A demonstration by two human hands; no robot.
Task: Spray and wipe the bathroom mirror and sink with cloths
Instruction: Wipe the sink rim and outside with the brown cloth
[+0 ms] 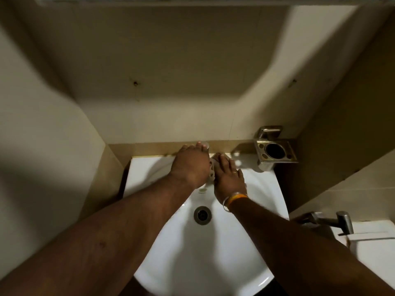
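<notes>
The white sink [213, 253] fills the lower middle of the view, with its metal drain [202, 215] in the bowl. Both my hands are at the sink's back edge, close to the wall. My left hand [190, 165] lies palm down over the tap area, fingertips touching a small shiny round fitting [204, 144] at the wall; what is under the palm is hidden. My right hand [228, 178] presses on a pale patterned cloth [211, 170], of which only a strip shows between the two hands. No spray bottle is in view.
A square metal holder [275, 150] with a round hole sticks out from the wall right of the hands. A metal hand sprayer [333, 221] hangs at the right above a white fixture [374, 244]. Beige walls close in on both sides.
</notes>
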